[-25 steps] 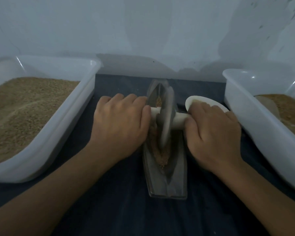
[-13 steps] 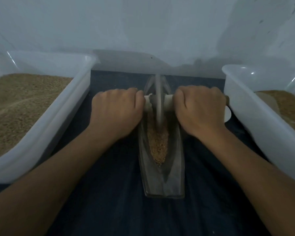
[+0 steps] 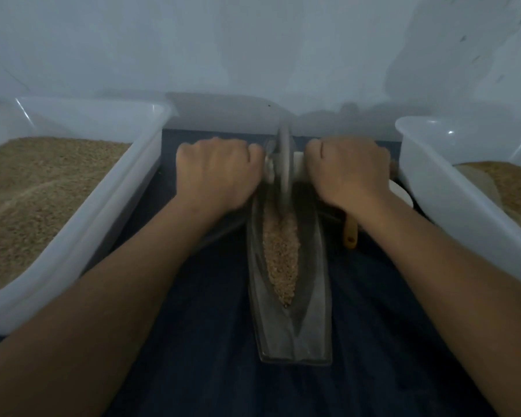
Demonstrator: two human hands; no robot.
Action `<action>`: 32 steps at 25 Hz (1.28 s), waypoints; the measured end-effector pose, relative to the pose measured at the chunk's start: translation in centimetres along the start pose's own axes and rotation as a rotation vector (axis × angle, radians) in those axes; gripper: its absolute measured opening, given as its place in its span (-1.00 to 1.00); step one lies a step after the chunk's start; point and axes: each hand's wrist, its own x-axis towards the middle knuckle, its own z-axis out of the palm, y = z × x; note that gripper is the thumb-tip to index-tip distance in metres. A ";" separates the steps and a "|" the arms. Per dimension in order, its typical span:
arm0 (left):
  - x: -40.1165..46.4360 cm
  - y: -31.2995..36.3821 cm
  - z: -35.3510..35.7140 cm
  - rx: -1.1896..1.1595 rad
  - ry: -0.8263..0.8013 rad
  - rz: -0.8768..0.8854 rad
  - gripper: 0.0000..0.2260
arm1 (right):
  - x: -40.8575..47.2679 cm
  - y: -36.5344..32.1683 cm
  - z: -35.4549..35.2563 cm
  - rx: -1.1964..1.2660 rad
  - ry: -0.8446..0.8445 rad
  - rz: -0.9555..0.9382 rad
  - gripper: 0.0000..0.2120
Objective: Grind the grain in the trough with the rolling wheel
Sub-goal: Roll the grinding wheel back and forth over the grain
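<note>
Both hands curled tight round the pale axle (image 3: 299,167) of the rolling wheel (image 3: 284,164): left hand (image 3: 217,176) gripping the left stub, right hand (image 3: 348,173) the right stub, each grip closed with knuckles up. Wheel upright at the far end of the long grey trough (image 3: 319,296), with a narrow strip of brown grain (image 3: 282,257) lying along the groove nearer the camera. Trough lengthwise on the dark-clothed table (image 3: 193,341), between a white tub (image 3: 82,224) of grain at left and another white bin (image 3: 451,203) at right; a small wooden handle (image 3: 350,234) just beside the right wrist.
</note>
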 end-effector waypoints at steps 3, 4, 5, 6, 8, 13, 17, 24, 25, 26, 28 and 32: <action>2.8 -0.8 0.6 -0.009 -0.088 -0.012 -0.77 | 2.3 -0.1 0.7 -0.020 0.009 -0.028 -0.58; 2.1 -0.6 0.3 -0.010 -0.090 -0.003 -0.78 | 1.7 -0.3 0.3 -0.014 0.019 -0.045 -0.58; 0.7 -0.3 -0.2 0.003 -0.085 0.014 -0.79 | 0.4 -0.6 -0.3 -0.017 0.034 -0.065 -0.58; -1.3 0.0 -0.5 0.004 -0.056 0.030 -0.79 | -1.4 -0.9 -1.1 -0.029 0.053 -0.070 -0.57; -5.3 -0.1 -1.4 -0.106 0.015 0.013 -0.72 | -5.5 -1.1 -2.9 -0.025 0.088 -0.058 -0.53; -11.6 -0.1 -3.4 -0.254 0.233 0.065 -0.51 | -12.1 -0.4 -6.0 0.112 0.093 -0.091 -0.51; -5.7 -0.1 -2.4 -0.207 0.077 -0.036 -0.53 | -7.7 -1.2 -4.2 0.062 0.042 -0.030 -0.50; 3.8 -1.5 2.3 -0.114 -0.151 -0.096 -0.77 | 2.9 -1.1 -0.1 0.023 -0.034 -0.003 -0.57; 3.1 -1.1 1.9 -0.081 -0.116 -0.079 -0.78 | 2.2 -1.1 -0.3 -0.017 -0.029 -0.029 -0.58; 1.7 -0.8 1.3 -0.054 -0.060 -0.025 -0.79 | 0.9 -1.2 -0.8 -0.050 -0.021 -0.053 -0.58; -2.5 -0.5 -0.2 -0.018 0.007 0.076 -0.79 | -2.6 -1.7 -2.2 -0.023 0.036 -0.019 -0.51; -9.4 -0.7 -2.5 -0.211 0.147 0.048 -0.52 | -10.0 -1.6 -5.2 0.060 0.113 -0.077 -0.50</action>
